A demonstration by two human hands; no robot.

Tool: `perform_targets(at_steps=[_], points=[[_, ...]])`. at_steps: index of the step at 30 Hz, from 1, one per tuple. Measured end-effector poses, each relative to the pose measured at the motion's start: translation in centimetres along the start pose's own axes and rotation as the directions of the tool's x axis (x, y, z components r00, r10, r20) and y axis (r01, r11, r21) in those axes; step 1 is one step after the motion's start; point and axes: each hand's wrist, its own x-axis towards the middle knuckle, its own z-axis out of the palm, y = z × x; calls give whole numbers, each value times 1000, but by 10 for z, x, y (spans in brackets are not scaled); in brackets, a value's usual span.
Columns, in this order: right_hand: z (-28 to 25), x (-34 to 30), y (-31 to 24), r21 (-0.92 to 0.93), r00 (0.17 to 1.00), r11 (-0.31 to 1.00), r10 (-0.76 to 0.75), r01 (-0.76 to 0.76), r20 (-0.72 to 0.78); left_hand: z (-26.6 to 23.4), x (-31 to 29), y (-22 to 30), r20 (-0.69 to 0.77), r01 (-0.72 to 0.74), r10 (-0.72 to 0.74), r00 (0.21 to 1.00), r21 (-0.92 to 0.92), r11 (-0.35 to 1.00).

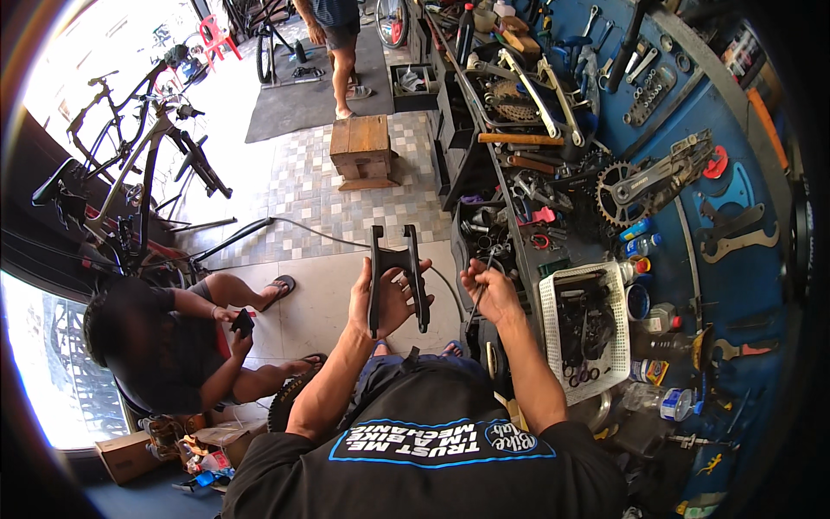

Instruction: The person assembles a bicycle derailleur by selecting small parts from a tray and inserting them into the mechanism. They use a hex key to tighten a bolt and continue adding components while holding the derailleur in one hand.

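My left hand (pixel 394 304) holds up a black H-shaped bike frame linkage (pixel 375 281) in front of my body. The palm lies behind it, and the thumb wraps the left arm of the part. Two long arms run up and down, joined by a crosspiece near the top. To the right, at the bench edge, my right hand (pixel 494 296) is closed around a thin dark rod-like tool (pixel 481 298). Much of that tool is covered by the fingers, so its exact kind does not show. The two hands are apart.
A white basket (pixel 622 333) of dark parts sits on the bench at right, beside bottles and a crankset (pixel 648 182). A seated person (pixel 164 346) is close at left, near bike frames (pixel 143 164). Ahead stands a wooden stool (pixel 361 147); another person stands beyond.
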Motion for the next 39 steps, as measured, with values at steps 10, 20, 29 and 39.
perform_targets(at_steps=[10, 20, 29, 39], points=[[56, -46, -13, -215, 972, 968, -77, 126, 223, -9, -3, -20, 379, 175, -14, 925, -395, 902], [142, -69, -27, -521, 552, 206, -453, 829, 700, 5, -13, -30, 383, 217, -9, 924, -505, 835], [186, -91, -13, -620, 657, 222, -309, 753, 688, -11, -30, -33, 380, 202, 29, 925, -555, 807], [197, -88, -16, -665, 626, -133, -245, 735, 740, 5, -29, -32, 421, 277, -12, 907, -576, 769]])
